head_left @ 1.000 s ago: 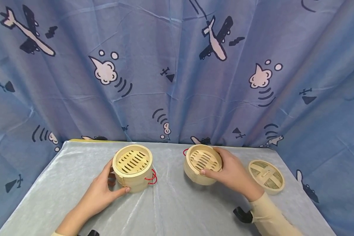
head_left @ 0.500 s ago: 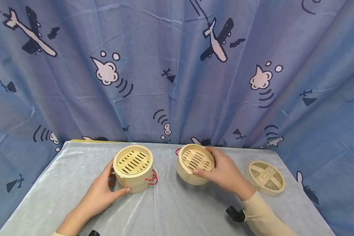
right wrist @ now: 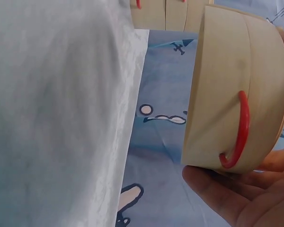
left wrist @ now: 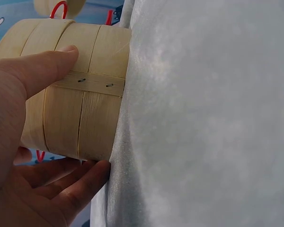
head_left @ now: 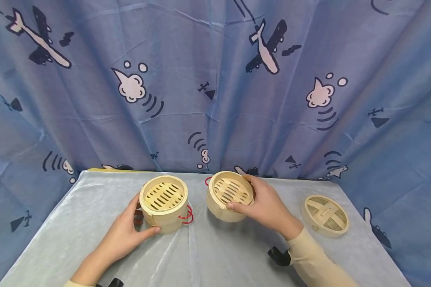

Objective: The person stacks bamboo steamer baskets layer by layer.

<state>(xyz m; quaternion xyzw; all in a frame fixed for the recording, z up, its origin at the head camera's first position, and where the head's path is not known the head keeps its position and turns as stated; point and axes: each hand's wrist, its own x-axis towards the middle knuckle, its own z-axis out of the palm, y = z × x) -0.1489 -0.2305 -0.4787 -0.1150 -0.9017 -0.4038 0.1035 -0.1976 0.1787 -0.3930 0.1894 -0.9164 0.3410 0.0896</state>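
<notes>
On the table's left half stands a round bamboo steamer, its slatted floor showing inside the rim and red loop handles on its right side. My left hand grips it from the left, thumb at the front and fingers around the back; in the left wrist view the thumb presses the bamboo wall. To its right, a second, shallower bamboo steamer basket is held up by my right hand, thumb over the near rim. A gap separates this basket's bottom from the cloth in the right wrist view, where its red handle shows.
A round bamboo lid with crossed strips lies at the right of the table. Pale grey velvety cloth covers the table. A blue curtain with printed aeroplanes hangs right behind its far edge.
My right hand has carried its basket leftward, closer to the left steamer, and slightly up. The left hand and its steamer have stayed in place.
</notes>
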